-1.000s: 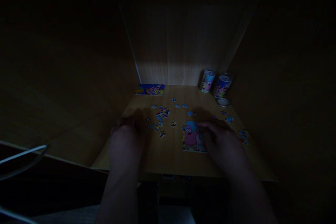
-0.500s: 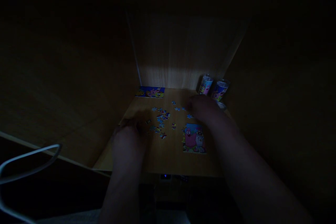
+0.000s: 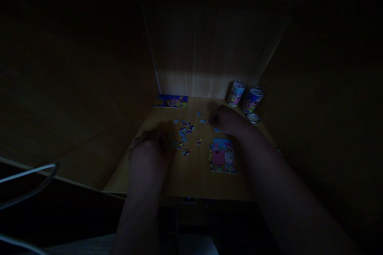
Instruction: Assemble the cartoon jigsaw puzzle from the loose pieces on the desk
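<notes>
The scene is very dark. A partly built cartoon puzzle [image 3: 223, 155] lies on the wooden desk [image 3: 191, 179] near its front edge. Several loose puzzle pieces [image 3: 184, 131] are scattered in the middle. My left hand [image 3: 149, 151] rests on the desk just left of the loose pieces, fingers curled. My right hand [image 3: 226, 121] reaches over the desk beyond the built puzzle, fingers bent down among a few blue pieces. Whether either hand holds a piece is hidden by the dark.
A finished puzzle picture [image 3: 171, 101] lies at the back left against the wall. Two printed tins [image 3: 245, 96] stand at the back right with a round lid [image 3: 253, 118] in front. Wooden walls close in the desk. A white cable [image 3: 26, 175] loops at left.
My right hand left the built puzzle, reached toward the back right, and now sits slightly further left over the scattered blue pieces. My left hand has barely shifted.
</notes>
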`<action>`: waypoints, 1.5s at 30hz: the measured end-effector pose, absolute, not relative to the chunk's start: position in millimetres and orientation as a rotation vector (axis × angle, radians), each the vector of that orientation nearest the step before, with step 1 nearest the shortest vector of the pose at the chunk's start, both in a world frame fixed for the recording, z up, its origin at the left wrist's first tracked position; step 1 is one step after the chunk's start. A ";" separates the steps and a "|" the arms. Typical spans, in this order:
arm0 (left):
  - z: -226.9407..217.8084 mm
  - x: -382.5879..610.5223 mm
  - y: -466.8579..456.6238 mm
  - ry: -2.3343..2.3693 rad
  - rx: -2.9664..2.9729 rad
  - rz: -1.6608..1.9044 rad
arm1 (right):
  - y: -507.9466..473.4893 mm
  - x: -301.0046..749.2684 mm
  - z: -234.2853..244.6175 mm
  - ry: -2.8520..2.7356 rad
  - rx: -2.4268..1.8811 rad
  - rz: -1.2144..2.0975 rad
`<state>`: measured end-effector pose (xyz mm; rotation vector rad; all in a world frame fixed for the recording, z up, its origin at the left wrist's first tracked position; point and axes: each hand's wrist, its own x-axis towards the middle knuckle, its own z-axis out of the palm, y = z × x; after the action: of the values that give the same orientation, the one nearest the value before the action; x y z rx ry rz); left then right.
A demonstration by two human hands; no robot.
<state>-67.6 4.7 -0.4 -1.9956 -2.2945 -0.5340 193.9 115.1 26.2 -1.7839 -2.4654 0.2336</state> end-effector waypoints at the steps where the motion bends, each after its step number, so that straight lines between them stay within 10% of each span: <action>1: -0.6 -67.1 5.0 -2.288 -2.013 -0.528 | 115.5 193.2 25.1 -2.455 -1.777 0.244; 16: -1.6 -62.0 4.5 -1.848 -2.411 -0.990 | 106.9 190.9 41.2 -2.137 -1.617 0.394; 30: -2.7 -54.6 3.6 -1.779 -2.522 -0.838 | 101.3 212.3 40.7 -2.298 -1.377 1.225; 45: -5.2 -55.2 4.3 -1.778 -2.550 -0.809 | 94.8 210.0 48.0 -2.395 -1.340 1.241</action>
<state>-55.2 4.3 -5.2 -2.5500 -1.7776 -0.8091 210.0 94.8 48.0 -1.3398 -2.3945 1.2413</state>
